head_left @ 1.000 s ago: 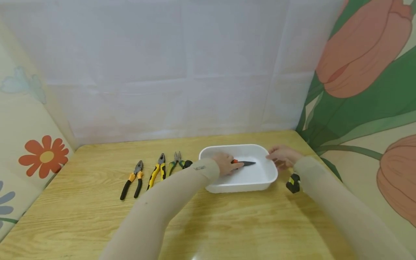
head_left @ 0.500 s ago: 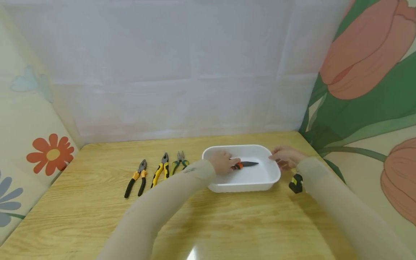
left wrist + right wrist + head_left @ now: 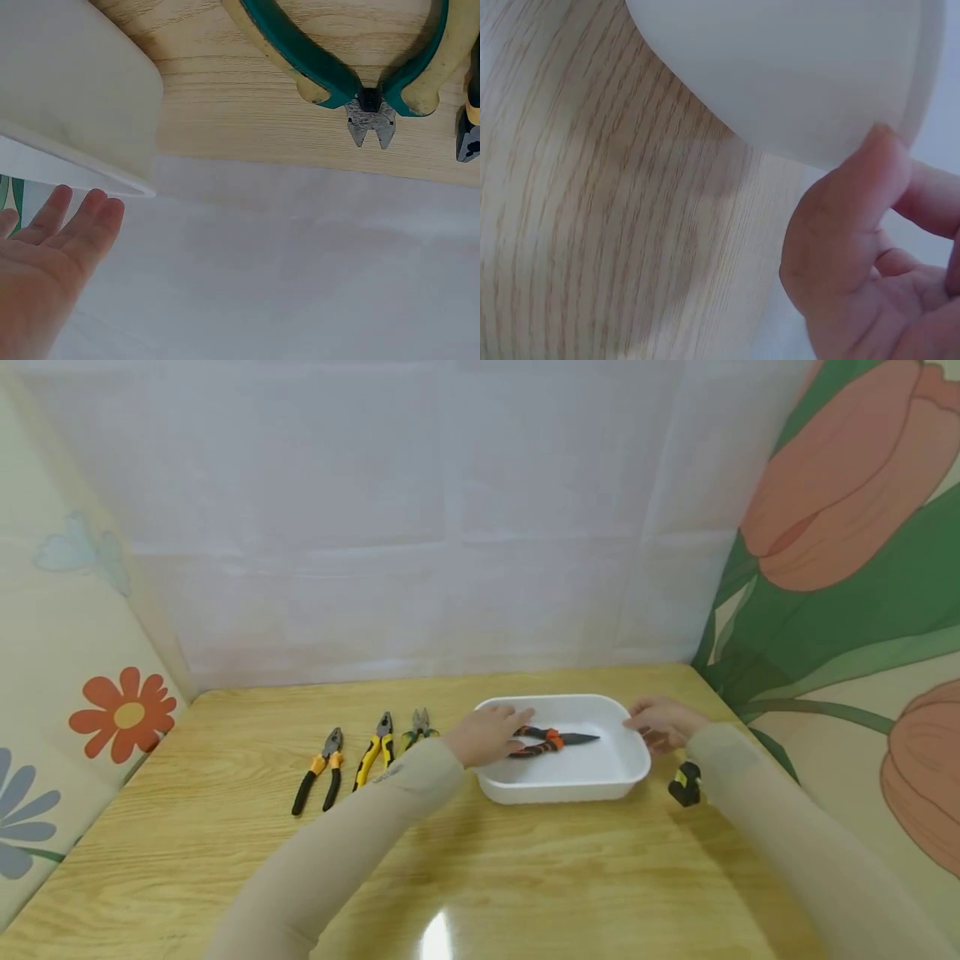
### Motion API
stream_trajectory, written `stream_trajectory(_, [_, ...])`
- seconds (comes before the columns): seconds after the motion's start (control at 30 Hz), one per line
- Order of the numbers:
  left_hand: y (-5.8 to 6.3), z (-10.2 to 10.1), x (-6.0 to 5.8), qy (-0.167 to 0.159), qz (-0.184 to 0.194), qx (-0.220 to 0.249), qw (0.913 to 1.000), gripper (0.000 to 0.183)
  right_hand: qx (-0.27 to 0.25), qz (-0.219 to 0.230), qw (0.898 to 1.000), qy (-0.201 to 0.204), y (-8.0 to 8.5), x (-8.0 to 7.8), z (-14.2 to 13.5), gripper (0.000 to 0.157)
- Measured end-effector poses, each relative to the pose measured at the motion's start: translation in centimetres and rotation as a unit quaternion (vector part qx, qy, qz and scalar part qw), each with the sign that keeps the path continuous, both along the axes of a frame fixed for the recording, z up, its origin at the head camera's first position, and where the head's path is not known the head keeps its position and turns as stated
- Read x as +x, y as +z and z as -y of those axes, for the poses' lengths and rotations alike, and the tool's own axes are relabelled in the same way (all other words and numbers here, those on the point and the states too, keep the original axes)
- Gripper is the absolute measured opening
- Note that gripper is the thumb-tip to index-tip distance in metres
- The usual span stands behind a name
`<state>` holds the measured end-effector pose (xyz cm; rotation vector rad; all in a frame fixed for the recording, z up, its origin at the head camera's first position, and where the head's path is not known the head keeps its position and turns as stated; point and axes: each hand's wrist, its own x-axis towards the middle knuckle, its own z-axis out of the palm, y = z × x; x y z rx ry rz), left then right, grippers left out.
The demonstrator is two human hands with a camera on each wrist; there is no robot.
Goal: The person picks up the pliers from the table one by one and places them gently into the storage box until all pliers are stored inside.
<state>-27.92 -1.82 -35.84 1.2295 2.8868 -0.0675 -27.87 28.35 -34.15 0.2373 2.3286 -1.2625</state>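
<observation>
A white plastic tub stands on the table, and a pair of long-nose pliers with black and orange handles lies in it, tip to the right. My left hand hovers over the tub's left rim, fingers spread, holding nothing. In the left wrist view those fingers are beside the rim. My right hand is at the tub's right end. Its thumb presses the outside near the rim in the right wrist view, with a finger on the other side, so the hand pinches the rim.
Left of the tub lie black-and-orange-handled pliers, yellow-and-black pliers and green-handled pliers, jaws toward the back. A small black and yellow item is below my right wrist. A white sheet hangs behind the table.
My left hand has let go of the long-nose pliers and moved left, out toward the tub's left rim. The pliers stay in the tub. My right hand keeps its place on the rim.
</observation>
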Motion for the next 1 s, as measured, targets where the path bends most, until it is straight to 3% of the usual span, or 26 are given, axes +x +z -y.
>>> stream_trajectory(0.17, [1.8, 1.4, 1.5, 0.061, 0.050, 0.059, 0.9951, 0.056, 0.003, 0.000, 1.000, -0.001, -0.1, 0.0, 0.0, 0.017])
stream_trajectory(0.27, [2.2, 2.2, 1.9, 0.074, 0.050, 0.069, 0.9937, 0.056, 0.005, 0.001, 1.000, -0.002, -0.2, 0.0, -0.1, 0.018])
stream_trajectory(0.67, [3.0, 3.7, 3.3, 0.072, -0.008, 0.078, 0.9944, 0.060, -0.004, -0.003, 1.000, 0.002, -0.1, -0.1, 0.0, 0.015])
stream_trajectory(1.0, [2.6, 4.9, 3.7, 0.083, -0.008, 0.100, 0.9915, 0.060, -0.006, -0.003, 1.000, 0.008, -0.1, 0.0, -0.1, 0.014])
